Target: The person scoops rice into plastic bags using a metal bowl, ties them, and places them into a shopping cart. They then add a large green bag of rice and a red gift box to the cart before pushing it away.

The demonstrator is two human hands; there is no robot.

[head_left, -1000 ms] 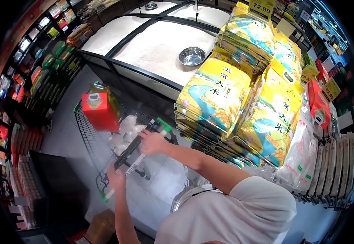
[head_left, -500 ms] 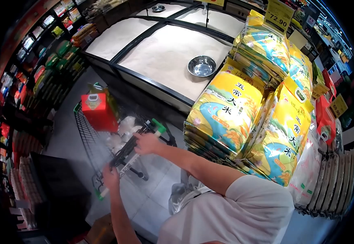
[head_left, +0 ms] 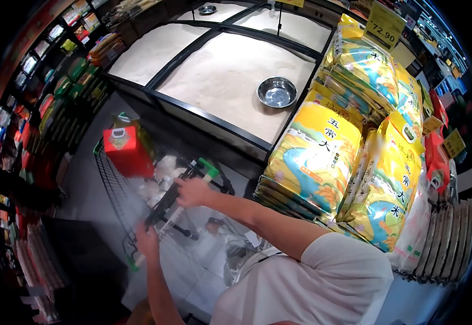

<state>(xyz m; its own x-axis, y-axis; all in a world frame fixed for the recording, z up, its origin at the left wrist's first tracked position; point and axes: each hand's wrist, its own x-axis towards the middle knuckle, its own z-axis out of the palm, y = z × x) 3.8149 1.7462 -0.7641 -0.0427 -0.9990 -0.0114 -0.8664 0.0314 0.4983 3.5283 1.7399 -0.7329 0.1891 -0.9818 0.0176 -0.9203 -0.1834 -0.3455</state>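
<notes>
Both of my hands are on the handle [head_left: 165, 223] of a black wire shopping cart [head_left: 111, 172] with green corner pieces. My left hand [head_left: 148, 239] is wrapped round the handle's near-left end. Towards the other end, beside a green corner piece, my right hand [head_left: 194, 192] grips the same bar. In the cart lies a red box-shaped package [head_left: 129, 153] with a white carry handle, and a greenish package stands behind it. White items in clear plastic bags [head_left: 164, 168] lie closer to the handle. A hazy blur covers part of the cart's near-left side.
Ahead are black-framed bins of white grain [head_left: 236, 76], with a steel bowl [head_left: 276, 92] in one. Yellow rice bags [head_left: 314, 151] are stacked to the right under a price sign [head_left: 379, 27]. Shelves of packaged goods [head_left: 68, 81] line the left, and a dark stand [head_left: 84, 260] is at lower left.
The bins' bowl and yellow rice bags have shifted right in view, while the cart sits slightly further left. Both hands keep their hold on the handle.
</notes>
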